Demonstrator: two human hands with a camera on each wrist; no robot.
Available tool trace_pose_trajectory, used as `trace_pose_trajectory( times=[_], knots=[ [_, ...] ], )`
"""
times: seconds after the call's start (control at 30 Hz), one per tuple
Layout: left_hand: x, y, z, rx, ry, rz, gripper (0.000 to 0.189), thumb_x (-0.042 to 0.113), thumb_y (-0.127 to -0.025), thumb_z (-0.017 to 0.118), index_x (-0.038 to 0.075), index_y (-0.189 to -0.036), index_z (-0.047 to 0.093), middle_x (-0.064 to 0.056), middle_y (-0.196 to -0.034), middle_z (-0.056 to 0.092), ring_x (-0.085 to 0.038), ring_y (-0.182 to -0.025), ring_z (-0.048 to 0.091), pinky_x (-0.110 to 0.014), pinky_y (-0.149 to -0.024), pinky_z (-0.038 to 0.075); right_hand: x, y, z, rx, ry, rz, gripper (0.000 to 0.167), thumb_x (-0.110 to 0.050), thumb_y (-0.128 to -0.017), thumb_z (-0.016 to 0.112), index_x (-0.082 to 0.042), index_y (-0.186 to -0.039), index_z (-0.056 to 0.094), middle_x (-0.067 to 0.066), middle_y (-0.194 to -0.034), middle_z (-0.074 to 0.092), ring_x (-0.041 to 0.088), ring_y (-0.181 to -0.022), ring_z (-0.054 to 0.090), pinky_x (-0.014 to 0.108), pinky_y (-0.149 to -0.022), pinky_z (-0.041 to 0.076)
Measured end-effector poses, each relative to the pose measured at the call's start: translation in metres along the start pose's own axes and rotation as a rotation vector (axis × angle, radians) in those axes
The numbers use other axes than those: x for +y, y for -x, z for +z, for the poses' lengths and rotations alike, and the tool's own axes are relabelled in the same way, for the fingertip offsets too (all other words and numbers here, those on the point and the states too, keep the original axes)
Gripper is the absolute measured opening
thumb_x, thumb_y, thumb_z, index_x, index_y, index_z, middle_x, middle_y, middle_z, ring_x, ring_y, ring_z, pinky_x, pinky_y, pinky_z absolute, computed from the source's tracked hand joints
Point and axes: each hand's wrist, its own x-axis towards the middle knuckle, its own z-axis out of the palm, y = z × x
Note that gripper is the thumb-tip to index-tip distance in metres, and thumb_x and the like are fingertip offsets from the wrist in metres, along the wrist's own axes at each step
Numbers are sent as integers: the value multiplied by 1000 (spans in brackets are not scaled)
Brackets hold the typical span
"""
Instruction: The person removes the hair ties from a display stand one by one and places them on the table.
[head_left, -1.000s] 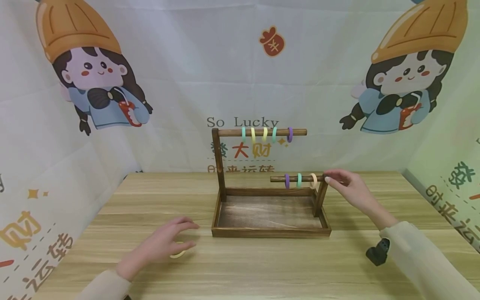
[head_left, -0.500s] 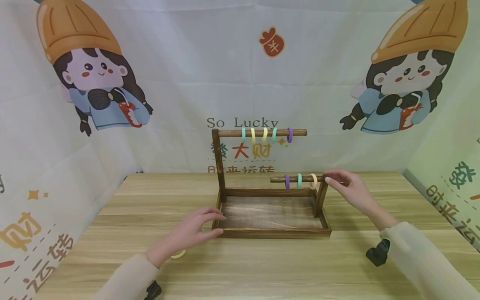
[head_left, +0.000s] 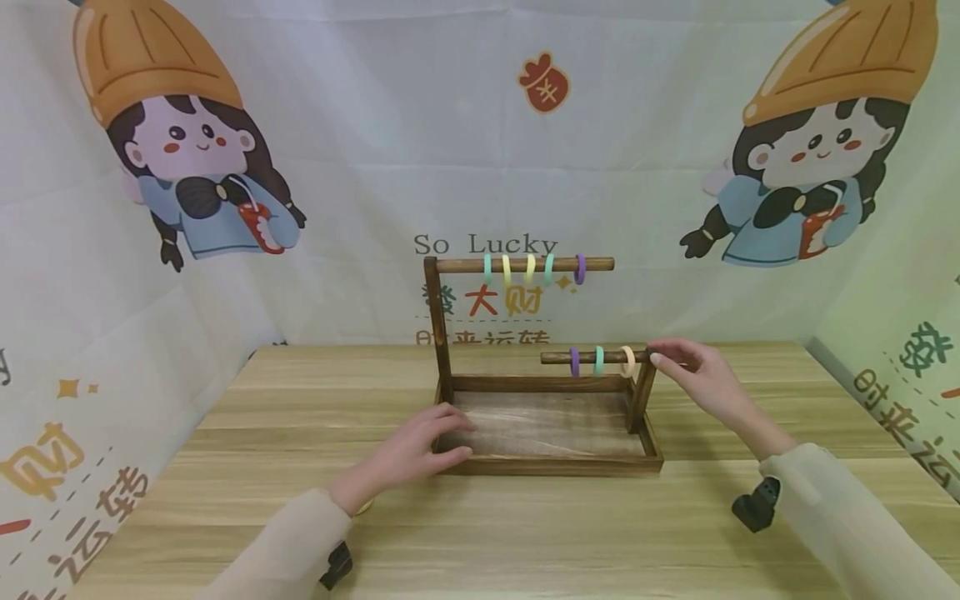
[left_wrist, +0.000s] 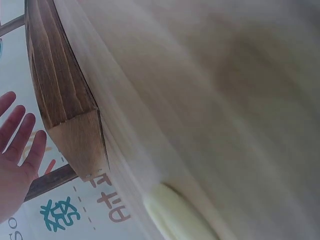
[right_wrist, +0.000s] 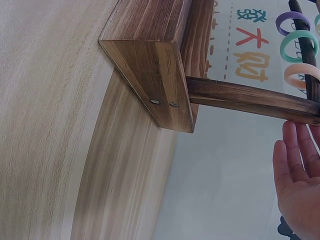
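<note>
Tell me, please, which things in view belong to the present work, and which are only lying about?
Probably part of the work:
wooden rack
five upper rings, hung on it
three lower rings, also hung on it
loose yellow ring, partly hidden

Probably only surroundings:
table
printed backdrop
black wrist devices

Nine rings point(head_left: 530, 268), one wooden rack point(head_left: 555, 466)

The yellow ring point(left_wrist: 177, 215) is cropped by the left wrist view's edge.
</note>
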Motion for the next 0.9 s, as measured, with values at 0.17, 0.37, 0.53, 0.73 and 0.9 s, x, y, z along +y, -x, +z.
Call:
trace_pose_trajectory(
  times=[0.17, 0.37, 0.53, 0.73, 0.9],
  knots=[
    [4, -12, 3, -4, 23, -27, 35, 28, -86, 59, 9, -115, 56, 1, -109, 52, -16, -102, 49, -35, -85, 42, 0, 0, 0, 1, 0, -1, 39, -29, -92, 48, 1, -117, 52, 16, -112, 55, 26, -100, 52, 23, -75, 45],
    [7, -27, 6, 15, 64, -34, 39, 25, -85, 60, 11, -121, 51, 0, -109, 52, -15, -99, 49, -33, -78, 45, 1, 0, 0, 8, 2, -12, 38, -28, -92, 48, 1, -116, 53, 16, -111, 55, 27, -99, 52, 22, -74, 45],
    [8, -40, 9, 54, 139, -54, 45, 26, -85, 60, 9, -125, 47, -1, -109, 51, -15, -100, 49, -31, -76, 47, 1, 0, 0, 15, 6, -21, 37, -27, -92, 48, 1, -116, 53, 16, -111, 56, 22, -97, 52, 19, -73, 45],
    [12, -56, 12, 90, 258, -123, 53, 29, -84, 60, 5, -128, 42, -8, -121, 48, -19, -106, 48, -32, -81, 45, 1, 0, -1, 21, -1, -32, 36, -26, -92, 49, 1, -115, 54, 15, -110, 57, 8, -92, 52, 16, -73, 44],
    [19, -69, 15, 102, 348, -167, 57, 27, -84, 61, 3, -131, 39, -13, -125, 46, -27, -110, 46, -39, -87, 42, 1, 0, 0, 18, 13, -30, 35, -26, -92, 48, 0, -115, 54, 15, -110, 57, 14, -94, 53, 17, -73, 45]
  ],
)
